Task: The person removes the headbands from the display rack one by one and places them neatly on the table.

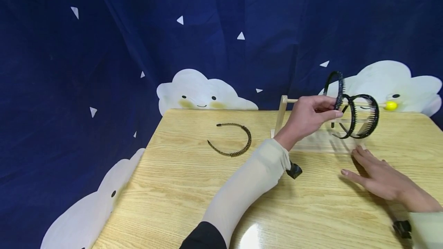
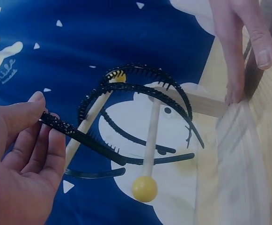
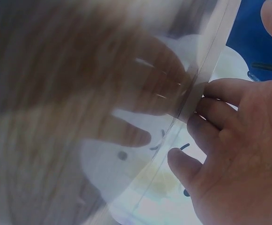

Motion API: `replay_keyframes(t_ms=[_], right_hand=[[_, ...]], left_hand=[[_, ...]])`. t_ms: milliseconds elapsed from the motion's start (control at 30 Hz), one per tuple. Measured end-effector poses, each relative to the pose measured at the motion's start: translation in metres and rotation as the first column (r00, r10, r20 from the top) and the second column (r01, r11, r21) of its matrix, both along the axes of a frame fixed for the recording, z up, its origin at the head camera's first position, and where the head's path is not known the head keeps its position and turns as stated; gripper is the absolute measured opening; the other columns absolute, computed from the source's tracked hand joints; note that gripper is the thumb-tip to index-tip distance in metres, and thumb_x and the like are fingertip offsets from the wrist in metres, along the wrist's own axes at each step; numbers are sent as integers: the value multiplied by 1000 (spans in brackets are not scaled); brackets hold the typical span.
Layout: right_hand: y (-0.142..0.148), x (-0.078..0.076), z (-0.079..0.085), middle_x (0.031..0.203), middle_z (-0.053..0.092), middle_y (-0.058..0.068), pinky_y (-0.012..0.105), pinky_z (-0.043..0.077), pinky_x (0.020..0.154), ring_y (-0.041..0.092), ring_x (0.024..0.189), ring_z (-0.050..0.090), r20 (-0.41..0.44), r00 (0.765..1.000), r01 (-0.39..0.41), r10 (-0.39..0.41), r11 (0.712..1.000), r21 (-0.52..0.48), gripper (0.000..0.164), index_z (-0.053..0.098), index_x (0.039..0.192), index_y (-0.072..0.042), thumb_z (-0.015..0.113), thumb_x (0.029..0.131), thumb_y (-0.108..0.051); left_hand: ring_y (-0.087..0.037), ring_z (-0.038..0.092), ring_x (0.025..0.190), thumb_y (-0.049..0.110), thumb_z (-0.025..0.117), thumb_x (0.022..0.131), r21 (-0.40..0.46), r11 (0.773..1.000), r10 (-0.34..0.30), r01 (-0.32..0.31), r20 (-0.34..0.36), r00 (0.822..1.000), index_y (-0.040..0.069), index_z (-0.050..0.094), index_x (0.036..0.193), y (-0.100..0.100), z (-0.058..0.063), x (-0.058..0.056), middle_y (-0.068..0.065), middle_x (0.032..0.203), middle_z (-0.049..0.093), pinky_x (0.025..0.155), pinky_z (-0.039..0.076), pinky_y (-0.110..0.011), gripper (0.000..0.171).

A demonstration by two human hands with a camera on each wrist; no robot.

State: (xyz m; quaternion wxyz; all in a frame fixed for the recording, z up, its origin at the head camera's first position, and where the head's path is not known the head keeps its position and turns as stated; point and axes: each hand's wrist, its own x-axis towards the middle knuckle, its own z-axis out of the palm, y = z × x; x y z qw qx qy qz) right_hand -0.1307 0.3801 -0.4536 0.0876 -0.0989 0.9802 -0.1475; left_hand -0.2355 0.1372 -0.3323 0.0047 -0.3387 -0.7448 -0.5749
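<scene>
My left hand [image 1: 308, 116] pinches a black toothed headband [image 1: 341, 83] between thumb and fingers, up by the rod of a wooden rack [image 1: 282, 111]. In the left wrist view, the left hand [image 2: 25, 159] holds one end of the band's speckled part. Two more black headbands [image 1: 374, 116] hang on the rack, to the right of the held one. My right hand [image 1: 380, 178] is low at the front, its fingers extended and fingertips at the edge of the rack's base [image 1: 311, 144]. In the right wrist view, those fingers [image 3: 215, 110] meet the base edge.
A brown beaded headband [image 1: 247, 141] lies on the wooden table [image 1: 180, 187], left of the rack. Yellow balls [image 2: 145, 189] cap the rack's rods. Behind the table hangs a dark blue curtain [image 1: 214, 49] printed with clouds and triangles.
</scene>
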Motion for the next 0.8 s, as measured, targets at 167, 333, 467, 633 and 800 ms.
replay_keyframes(t_ms=[167, 333, 467, 633, 800], right_hand=[[-1, 0, 1, 157, 0, 39, 81, 18, 98, 62, 139, 12, 9, 1000, 8, -8, 1000, 1, 91, 20, 150, 18, 47, 103, -55], [-2, 0, 0, 157, 0, 39, 81, 18, 98, 62, 139, 12, 4, 1000, 7, -7, 1000, 0, 91, 20, 150, 18, 47, 103, -55], [-3, 1, 1, 157, 0, 38, 81, 17, 98, 62, 138, 13, 1, 1000, 3, -3, 1000, 0, 90, 20, 150, 18, 47, 103, -54], [-4, 2, 2, 157, -1, 38, 82, 17, 97, 62, 138, 14, 3, 1000, 1, -1, 1000, -4, 90, 20, 150, 17, 47, 103, -54], [-3, 2, 3, 158, -1, 38, 81, 17, 98, 62, 139, 13, -1, 1000, 1, -1, 1000, -5, 91, 19, 151, 18, 47, 103, -54]], left_hand=[[9, 61, 79, 14, 80, 88, 9, 1000, 1, -1, -16, 1000, 9, 76, 114, -2, 5, 0, 8, 93, 71, 73, 51, -10, 27], [9, 61, 79, 14, 79, 89, 12, 1000, -6, 6, -10, 1000, 9, 76, 115, -5, 10, 2, 8, 94, 71, 74, 51, -11, 26], [8, 61, 80, 14, 79, 89, 17, 1000, -12, 12, 12, 1000, 9, 75, 115, -6, 14, 3, 9, 94, 71, 74, 51, -11, 27], [7, 62, 81, 14, 78, 90, 33, 999, -28, 28, 25, 999, 9, 75, 115, -7, 19, 2, 9, 94, 71, 75, 51, -11, 26], [7, 62, 82, 12, 77, 90, 40, 999, -34, 35, -1, 999, 7, 74, 117, -10, 22, 0, 6, 96, 71, 76, 51, -11, 27]])
